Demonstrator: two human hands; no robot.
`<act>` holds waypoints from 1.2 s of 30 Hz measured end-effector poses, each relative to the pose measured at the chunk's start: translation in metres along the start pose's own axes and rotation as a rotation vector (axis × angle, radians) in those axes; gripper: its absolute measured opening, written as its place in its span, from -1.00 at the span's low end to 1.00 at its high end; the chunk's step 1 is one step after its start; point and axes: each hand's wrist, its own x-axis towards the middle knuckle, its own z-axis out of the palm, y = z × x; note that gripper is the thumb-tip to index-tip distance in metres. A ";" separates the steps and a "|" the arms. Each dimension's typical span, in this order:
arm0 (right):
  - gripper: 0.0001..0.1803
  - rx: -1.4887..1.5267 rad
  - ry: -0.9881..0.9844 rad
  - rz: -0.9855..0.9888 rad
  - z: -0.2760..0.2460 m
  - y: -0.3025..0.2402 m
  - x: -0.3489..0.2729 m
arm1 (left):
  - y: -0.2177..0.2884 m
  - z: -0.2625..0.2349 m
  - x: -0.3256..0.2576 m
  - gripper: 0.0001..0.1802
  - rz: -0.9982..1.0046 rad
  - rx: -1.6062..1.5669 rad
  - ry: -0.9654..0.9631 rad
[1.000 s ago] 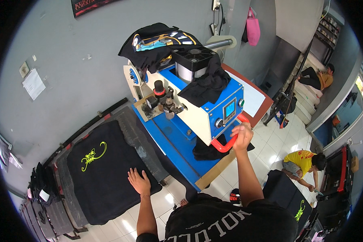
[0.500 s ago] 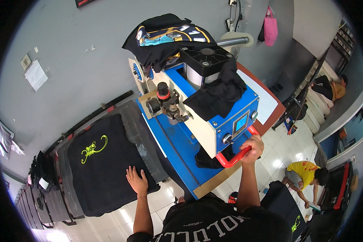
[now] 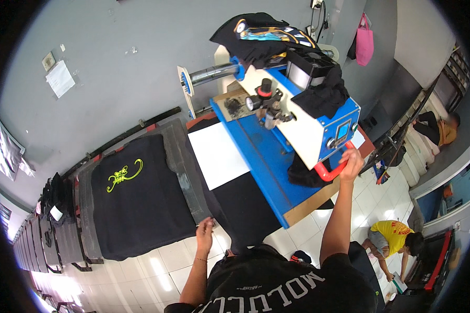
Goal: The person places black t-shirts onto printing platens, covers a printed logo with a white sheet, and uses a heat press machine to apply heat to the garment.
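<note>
My right hand [image 3: 353,165] is wrapped round the red handle [image 3: 326,173] at the front of a blue and cream heat press [image 3: 308,122]. My left hand [image 3: 204,237] hangs with loose, outstretched fingers and holds nothing. It is by the lower corner of a grey board on which a black shirt [image 3: 151,219] with a neon-green print [image 3: 124,176] lies flat. Between that board and the press head, a second black garment [image 3: 245,208] is spread out, partly covered by a white sheet [image 3: 219,155]. The press's blue plate [image 3: 266,161] overlaps its right side.
Black garments lie draped over the press, one with a car print [image 3: 277,34]. More boards [image 3: 52,235] line the left wall. A person in a yellow shirt [image 3: 390,237] bends over at the lower right; another person [image 3: 441,130] sits farther back. A pink bag [image 3: 364,46] hangs on the wall.
The press head has slid right along its rail with my right hand on the handle, uncovering the white sheet and second garment. My left hand has come off the printed shirt and moved right.
</note>
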 end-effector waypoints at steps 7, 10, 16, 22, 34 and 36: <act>-0.56 -0.145 -0.116 0.257 -0.033 0.067 0.058 | -0.031 0.036 -0.048 -0.33 -0.708 -0.686 -0.405; -0.56 -0.337 -0.377 0.263 -0.049 0.103 0.071 | -0.066 0.028 -0.060 -0.44 -0.726 -0.798 -0.438; -0.70 -0.813 -0.373 -0.057 -0.044 0.136 0.070 | -0.064 0.015 -0.084 -0.59 -0.540 -0.874 -0.426; -0.52 -0.973 -0.353 0.075 -0.049 0.163 0.089 | -0.011 0.006 -0.111 -0.50 -0.390 -0.786 -0.250; -0.39 -0.005 -0.729 0.442 -0.027 0.058 -0.108 | 0.092 -0.010 -0.130 -0.74 -0.220 -0.335 -0.115; -0.42 0.258 -0.848 1.129 -0.044 0.105 -0.156 | 0.097 -0.023 -0.128 -0.77 -0.213 -0.198 -0.152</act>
